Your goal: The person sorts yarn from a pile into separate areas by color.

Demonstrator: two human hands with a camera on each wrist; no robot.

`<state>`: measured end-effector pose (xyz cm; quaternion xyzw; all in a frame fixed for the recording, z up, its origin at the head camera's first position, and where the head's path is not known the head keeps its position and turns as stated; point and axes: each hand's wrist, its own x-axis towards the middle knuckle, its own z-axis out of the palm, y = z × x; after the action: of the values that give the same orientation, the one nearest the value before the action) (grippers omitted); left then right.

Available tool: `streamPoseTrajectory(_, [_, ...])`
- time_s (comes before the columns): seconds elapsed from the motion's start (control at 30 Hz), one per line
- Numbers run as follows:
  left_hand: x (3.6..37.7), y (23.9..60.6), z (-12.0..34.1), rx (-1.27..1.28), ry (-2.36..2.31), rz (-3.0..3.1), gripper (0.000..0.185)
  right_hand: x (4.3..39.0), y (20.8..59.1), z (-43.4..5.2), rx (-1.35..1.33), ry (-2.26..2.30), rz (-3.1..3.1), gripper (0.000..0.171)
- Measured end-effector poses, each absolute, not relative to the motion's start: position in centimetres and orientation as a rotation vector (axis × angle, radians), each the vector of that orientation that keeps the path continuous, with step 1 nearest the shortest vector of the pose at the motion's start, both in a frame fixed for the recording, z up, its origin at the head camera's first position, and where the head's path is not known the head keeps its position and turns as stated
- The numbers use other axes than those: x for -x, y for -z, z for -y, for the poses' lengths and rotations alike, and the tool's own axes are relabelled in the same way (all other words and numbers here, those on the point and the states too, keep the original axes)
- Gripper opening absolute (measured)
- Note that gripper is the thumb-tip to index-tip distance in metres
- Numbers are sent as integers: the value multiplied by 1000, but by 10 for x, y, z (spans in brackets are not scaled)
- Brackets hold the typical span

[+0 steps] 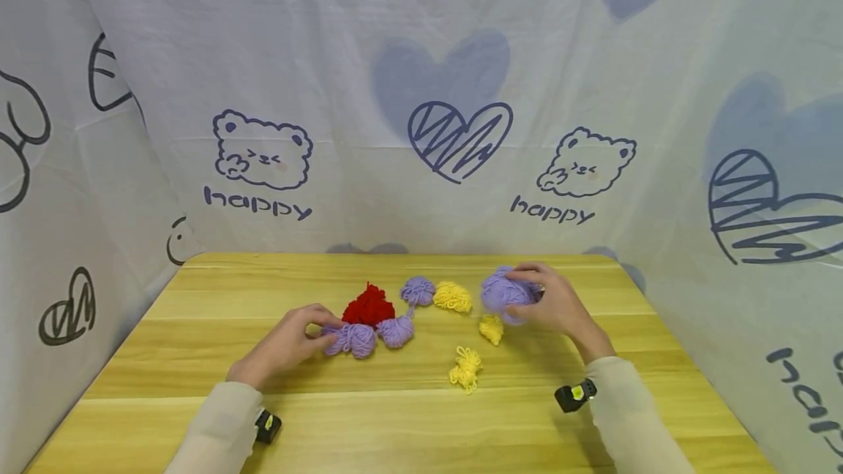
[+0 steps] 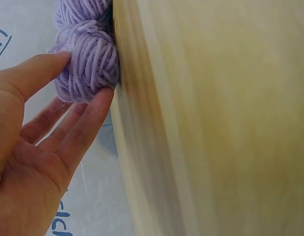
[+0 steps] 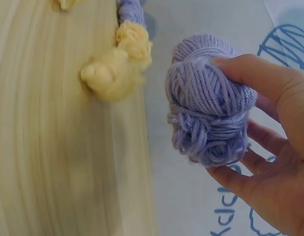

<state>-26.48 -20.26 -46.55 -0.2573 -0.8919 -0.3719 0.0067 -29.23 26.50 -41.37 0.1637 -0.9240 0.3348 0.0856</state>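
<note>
purple yarn ball (image 1: 503, 293) gripped in right hand (image 1: 560, 306), right of red yarn (image 1: 368, 306); left hand (image 1: 290, 342) pinching small purple skein (image 1: 356, 339) just below red yarn.

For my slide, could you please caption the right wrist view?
Right hand grips a purple yarn ball beside yellow yarn.
</note>
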Motion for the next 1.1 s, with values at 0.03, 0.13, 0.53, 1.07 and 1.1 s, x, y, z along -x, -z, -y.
streamPoseTrajectory(0.03, [265, 466, 203, 802, 1166, 2792, 21, 292, 414, -268, -484, -989, 2754, 57])
streamPoseTrajectory(0.13, [265, 466, 203, 798, 1169, 2796, 22, 292, 415, -277, -483, -958, 2742, 58])
streamPoseTrajectory(0.53, [264, 463, 201, 770, 1165, 2818, 22, 296, 422, -304, -453, -916, 2738, 59])
streamPoseTrajectory(1.07, [261, 466, 203, 778, 1142, 2807, 23, 302, 437, -339, -327, -876, 2774, 61])
streamPoseTrajectory(1.1, [261, 466, 203, 779, 1141, 2806, 24, 302, 438, -342, -326, -874, 2772, 61])
